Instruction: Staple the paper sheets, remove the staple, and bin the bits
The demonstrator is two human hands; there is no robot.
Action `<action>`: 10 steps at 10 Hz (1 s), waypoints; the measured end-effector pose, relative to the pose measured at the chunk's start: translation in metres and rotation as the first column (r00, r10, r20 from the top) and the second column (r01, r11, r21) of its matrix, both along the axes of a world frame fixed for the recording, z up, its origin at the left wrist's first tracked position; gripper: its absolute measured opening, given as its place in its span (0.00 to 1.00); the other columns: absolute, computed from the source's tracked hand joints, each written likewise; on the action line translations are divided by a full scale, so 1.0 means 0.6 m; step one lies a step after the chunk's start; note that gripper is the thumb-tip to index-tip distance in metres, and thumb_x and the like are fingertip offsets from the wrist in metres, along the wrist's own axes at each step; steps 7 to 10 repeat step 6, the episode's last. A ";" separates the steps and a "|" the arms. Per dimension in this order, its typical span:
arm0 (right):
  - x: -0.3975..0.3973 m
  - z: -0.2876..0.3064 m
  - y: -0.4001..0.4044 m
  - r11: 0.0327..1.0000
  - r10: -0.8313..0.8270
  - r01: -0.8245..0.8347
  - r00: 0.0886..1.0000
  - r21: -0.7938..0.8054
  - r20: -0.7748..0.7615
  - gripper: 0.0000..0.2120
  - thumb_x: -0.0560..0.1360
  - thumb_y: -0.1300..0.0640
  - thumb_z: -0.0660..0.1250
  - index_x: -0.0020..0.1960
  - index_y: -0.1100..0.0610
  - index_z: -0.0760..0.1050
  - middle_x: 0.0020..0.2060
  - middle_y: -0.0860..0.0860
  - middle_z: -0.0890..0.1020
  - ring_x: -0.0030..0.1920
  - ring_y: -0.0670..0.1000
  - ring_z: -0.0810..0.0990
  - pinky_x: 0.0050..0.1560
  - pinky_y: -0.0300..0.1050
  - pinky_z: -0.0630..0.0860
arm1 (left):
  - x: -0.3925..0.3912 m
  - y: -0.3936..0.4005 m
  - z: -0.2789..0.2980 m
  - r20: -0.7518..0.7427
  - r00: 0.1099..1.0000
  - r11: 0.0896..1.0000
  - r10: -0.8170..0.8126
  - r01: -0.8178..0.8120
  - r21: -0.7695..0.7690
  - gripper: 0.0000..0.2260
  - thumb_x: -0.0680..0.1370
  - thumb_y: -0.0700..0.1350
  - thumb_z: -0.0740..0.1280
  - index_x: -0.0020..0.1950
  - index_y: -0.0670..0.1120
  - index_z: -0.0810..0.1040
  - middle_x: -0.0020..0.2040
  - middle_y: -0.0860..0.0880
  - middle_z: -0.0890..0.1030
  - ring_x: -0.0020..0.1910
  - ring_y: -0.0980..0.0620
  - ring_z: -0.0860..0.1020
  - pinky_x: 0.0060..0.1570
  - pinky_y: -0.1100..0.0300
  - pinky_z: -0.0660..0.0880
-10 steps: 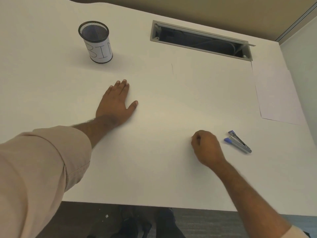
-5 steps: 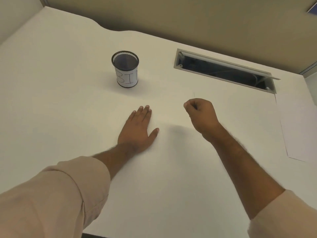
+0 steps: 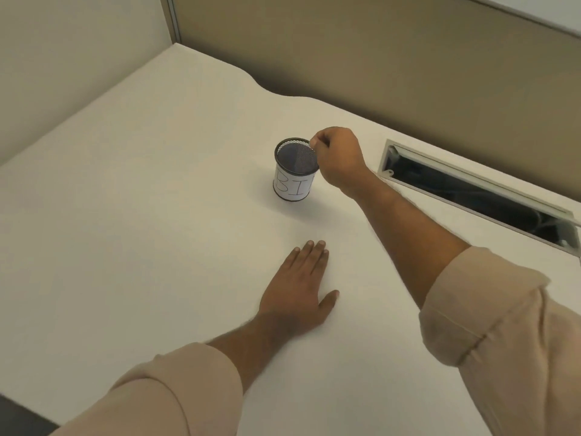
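The desk (image 3: 132, 247) is wide, white and matte, with a wavy back edge against a beige partition wall (image 3: 377, 58). A rectangular cable slot (image 3: 478, 196) with a grey frame opens in the desk on the right. A black mesh cup labelled "BIN" (image 3: 294, 169) stands upright near the middle. The right hand (image 3: 338, 155) hovers over its rim, fingertips pinched together — what they pinch is too small to tell. The left hand (image 3: 298, 294) lies flat and open on the desk — nearer than the cup. Both sleeves are beige and rolled.
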State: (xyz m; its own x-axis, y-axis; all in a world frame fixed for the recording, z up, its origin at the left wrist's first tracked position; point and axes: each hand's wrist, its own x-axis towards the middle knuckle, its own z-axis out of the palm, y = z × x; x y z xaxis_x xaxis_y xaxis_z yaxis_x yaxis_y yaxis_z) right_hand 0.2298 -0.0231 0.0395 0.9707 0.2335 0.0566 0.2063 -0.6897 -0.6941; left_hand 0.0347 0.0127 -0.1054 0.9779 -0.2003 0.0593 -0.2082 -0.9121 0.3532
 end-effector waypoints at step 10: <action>0.011 -0.015 0.012 0.865 0.214 -0.007 0.910 -0.502 0.355 0.13 0.74 0.62 0.60 0.54 0.55 0.79 0.49 0.53 0.80 0.53 0.58 0.72 0.49 0.49 0.64 | -0.003 -0.004 0.011 -0.005 1.000 0.999 -0.001 0.001 -0.032 0.33 0.80 0.60 0.51 0.79 0.43 0.52 0.81 0.48 0.50 0.79 0.51 0.46 0.77 0.53 0.44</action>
